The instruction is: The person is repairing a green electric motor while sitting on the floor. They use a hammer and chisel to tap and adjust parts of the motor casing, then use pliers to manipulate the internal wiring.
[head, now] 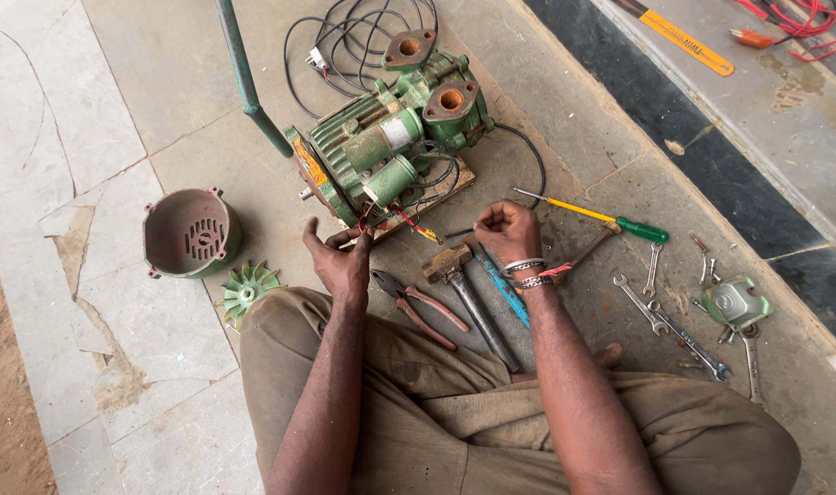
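A green water pump motor sits on a wooden board on the floor in front of me. Thin red and yellow wires run out from its near end. My left hand pinches the wires close to the motor, with its fingers curled around them. My right hand is closed in a fist on the other end of the same wires, a little to the right. Bangles and a red thread circle the right wrist.
Pliers, a hammer and a blue-handled tool lie by my knees. A green-handled screwdriver, spanners and a green cap are at the right. A fan cover, a green fan and a black cable lie around.
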